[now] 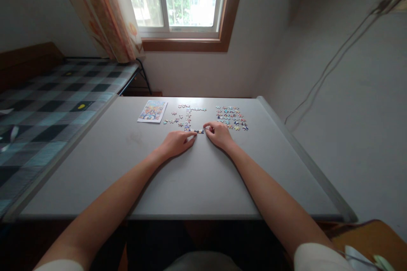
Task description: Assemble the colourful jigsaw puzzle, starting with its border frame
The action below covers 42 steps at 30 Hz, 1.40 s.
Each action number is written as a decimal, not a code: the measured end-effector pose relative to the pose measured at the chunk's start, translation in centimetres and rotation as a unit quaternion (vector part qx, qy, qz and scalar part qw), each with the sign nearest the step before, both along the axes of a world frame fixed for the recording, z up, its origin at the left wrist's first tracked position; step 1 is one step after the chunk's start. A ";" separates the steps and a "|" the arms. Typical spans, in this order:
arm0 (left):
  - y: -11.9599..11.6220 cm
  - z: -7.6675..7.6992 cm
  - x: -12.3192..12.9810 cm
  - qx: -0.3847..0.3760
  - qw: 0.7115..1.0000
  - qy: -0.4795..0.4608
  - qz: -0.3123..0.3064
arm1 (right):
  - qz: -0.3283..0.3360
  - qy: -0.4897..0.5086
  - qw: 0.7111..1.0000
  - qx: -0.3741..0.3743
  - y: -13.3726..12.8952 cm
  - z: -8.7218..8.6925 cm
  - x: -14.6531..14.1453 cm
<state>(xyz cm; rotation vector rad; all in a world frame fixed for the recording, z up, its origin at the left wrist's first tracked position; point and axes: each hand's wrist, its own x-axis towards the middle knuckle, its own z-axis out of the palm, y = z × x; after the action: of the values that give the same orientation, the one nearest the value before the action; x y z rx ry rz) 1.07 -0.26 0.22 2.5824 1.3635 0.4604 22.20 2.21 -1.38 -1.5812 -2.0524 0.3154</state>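
Observation:
Joined puzzle pieces (pixel 187 119) form a partial frame on the grey table, with a top row, a left side and a short bottom row. My left hand (pixel 178 142) rests at the bottom row, its index fingertip on the pieces and its thumb a little apart below. My right hand (pixel 218 133) is at the right end of that row, thumb and index finger curved with a small gap between them; no piece shows there. Loose pieces (pixel 229 117) lie in rows beyond my right hand. More loose pieces (pixel 172 121) are scattered left of the frame.
A printed picture sheet (pixel 152 111) lies left of the pieces on the table (pixel 197 178). A bed with a checked cover (pixel 95 89) stands at the left. Window and curtain are behind, a wall with a cable at right, and a wooden stool (pixel 372 241) at bottom right.

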 end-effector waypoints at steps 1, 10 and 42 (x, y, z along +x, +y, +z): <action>0.0 0.0 0.0 0.000 1.000 0.001 0.001 | 0.000 0.000 1.000 -0.001 0.0 0.0 0.0; 0.1 -0.2 -0.1 0.000 1.000 -0.003 0.002 | -0.001 -0.001 1.000 -0.002 -0.1 0.2 0.0; 1.3 -0.5 -0.8 0.149 0.977 -0.053 0.141 | -0.002 -0.006 1.000 -0.008 -0.3 0.3 -0.1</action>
<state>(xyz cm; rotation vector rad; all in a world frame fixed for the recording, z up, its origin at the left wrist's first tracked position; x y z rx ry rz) 0.22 1.01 -0.24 2.5450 1.7469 0.8990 22.14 1.93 -1.05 -1.6007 -2.0592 0.3216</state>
